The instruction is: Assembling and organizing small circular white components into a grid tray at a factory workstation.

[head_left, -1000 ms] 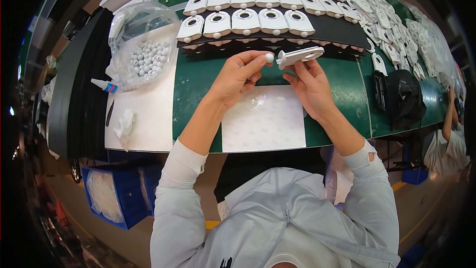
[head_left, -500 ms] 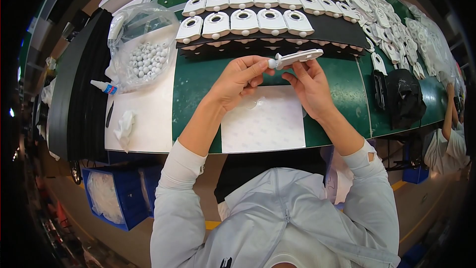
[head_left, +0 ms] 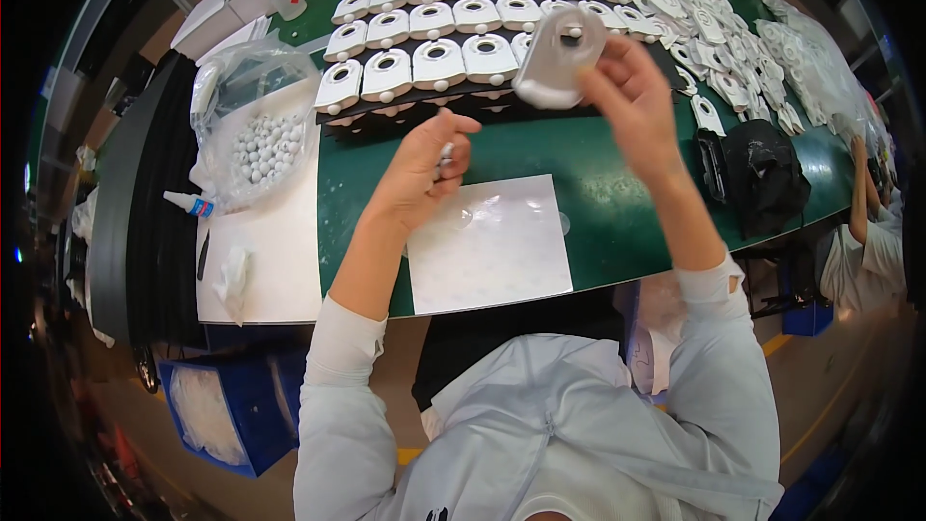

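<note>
My right hand (head_left: pixel 632 101) grips a white plastic part (head_left: pixel 545 63) with a rounded end and a round hole. It holds the part up by one edge, over the right end of the front row of similar white parts (head_left: pixel 437 66); motion slightly blurs it. Those parts stand in rows on black sheets, each with a small white ball at its near edge. Lower and to the left, my left hand (head_left: pixel 424 166) is closed, index finger pointing right. A small white ball (head_left: pixel 446 156) shows between its curled fingers, mostly hidden.
Left lie a clear bag of white balls (head_left: pixel 270 150), a glue bottle (head_left: pixel 190 204) and crumpled tissue (head_left: pixel 231 280). A white sheet (head_left: pixel 492 246) lies before me. Loose white parts (head_left: pixel 719 43) are heaped at the far right, with a black bag (head_left: pixel 762 174) nearer. Another person's arm (head_left: pixel 858 188) shows at right.
My hands have parted. The right one has lifted the white part away toward the rows and turned it face up. My left hand has drawn back and curled. The whole view has shifted slightly.
</note>
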{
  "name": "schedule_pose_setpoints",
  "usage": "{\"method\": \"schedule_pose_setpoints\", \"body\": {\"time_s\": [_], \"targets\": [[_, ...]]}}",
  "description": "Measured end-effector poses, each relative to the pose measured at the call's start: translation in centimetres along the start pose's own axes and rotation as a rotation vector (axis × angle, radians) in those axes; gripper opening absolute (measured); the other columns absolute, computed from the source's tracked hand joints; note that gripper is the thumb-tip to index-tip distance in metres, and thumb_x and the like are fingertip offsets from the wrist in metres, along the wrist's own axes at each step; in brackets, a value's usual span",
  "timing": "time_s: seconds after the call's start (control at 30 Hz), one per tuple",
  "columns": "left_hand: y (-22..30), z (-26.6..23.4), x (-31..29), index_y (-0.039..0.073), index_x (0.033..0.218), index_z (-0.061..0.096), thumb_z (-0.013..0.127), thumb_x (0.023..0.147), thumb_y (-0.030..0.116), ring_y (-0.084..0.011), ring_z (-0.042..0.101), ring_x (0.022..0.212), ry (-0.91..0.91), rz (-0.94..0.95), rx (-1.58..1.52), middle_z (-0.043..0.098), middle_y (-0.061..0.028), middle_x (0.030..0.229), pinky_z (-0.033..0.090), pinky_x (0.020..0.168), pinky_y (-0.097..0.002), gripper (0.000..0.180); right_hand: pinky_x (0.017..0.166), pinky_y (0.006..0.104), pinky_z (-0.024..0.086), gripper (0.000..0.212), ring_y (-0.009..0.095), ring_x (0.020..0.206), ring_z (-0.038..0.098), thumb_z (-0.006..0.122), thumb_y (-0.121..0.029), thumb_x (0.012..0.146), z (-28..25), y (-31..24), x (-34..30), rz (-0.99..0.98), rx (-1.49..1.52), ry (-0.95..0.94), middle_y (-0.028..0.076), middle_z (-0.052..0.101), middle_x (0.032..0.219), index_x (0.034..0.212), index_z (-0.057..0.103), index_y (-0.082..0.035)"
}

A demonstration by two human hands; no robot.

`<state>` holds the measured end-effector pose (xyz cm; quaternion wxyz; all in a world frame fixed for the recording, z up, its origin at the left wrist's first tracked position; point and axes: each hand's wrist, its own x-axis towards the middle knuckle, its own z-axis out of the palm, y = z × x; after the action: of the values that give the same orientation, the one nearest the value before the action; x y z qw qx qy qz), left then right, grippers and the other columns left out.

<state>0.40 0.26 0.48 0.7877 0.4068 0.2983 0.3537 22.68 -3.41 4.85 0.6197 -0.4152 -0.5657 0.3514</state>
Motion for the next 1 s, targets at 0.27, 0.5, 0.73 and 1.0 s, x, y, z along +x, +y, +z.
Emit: {"method": "schedule_pose_setpoints", "body": {"time_s": [0.27, 0.5, 0.73, 1.0], "targets": [[0.5, -1.4, 0.7, 0.002, 0.103, 0.049, 0.053, 0.084, 0.014, -0.0063, 0.036, 0.053, -0.014, -0.038, -0.346, 0.046, -0.0012, 0.072, 0.021, 0.036, -0.0172, 0.023, 0.052, 0.0185, 0.034, 0.034, 0.004, 0.061, 0.044, 0.060, -0.020, 0.082, -8.8, 2.2, 5.8, 0.386, -0.556, -0.026, -0.001, 0.058, 0.075, 0.107, 0.057, 0.003], [-0.3, -2.1, 1.0, 0.002, 0.106, 0.045, 0.044, 0.075, -0.003, -0.0080, 0.037, 0.054, -0.012, -0.048, -0.335, 0.049, -0.0061, 0.082, 0.023, 0.036, -0.0178, 0.032, 0.053, 0.0210, 0.038, 0.034, 0.007, 0.061, 0.048, 0.064, -0.023, 0.078, -9.1, 4.6, 7.5, 0.475, -0.536, -0.107, 0.003, 0.060, 0.078, 0.102, 0.062, 0.001], [0.0, -1.7, 1.0, 0.003, 0.110, 0.045, 0.044, 0.079, -0.002, -0.0080, 0.038, 0.055, 0.027, -0.037, -0.302, 0.054, -0.0096, 0.091, 0.024, 0.036, -0.0174, 0.031, 0.063, 0.0259, 0.047, 0.034, 0.014, 0.072, 0.059, 0.065, -0.025, 0.077, -12.8, 1.7, 6.2, 0.066, -0.864, -0.034, 0.008, 0.063, 0.086, 0.100, 0.061, -0.001], [0.0, -1.0, 0.8, 0.003, 0.108, 0.046, 0.048, 0.090, 0.020, -0.0061, 0.038, 0.054, 0.072, -0.016, -0.178, 0.057, -0.0080, 0.085, 0.024, 0.036, -0.0164, 0.025, 0.064, 0.0353, 0.046, 0.022, 0.026, 0.072, 0.060, 0.066, -0.021, 0.073, -18.1, -2.9, 0.1, 0.262, -1.571, -0.114, 0.014, 0.062, 0.074, 0.081, 0.063, -0.001]]}}
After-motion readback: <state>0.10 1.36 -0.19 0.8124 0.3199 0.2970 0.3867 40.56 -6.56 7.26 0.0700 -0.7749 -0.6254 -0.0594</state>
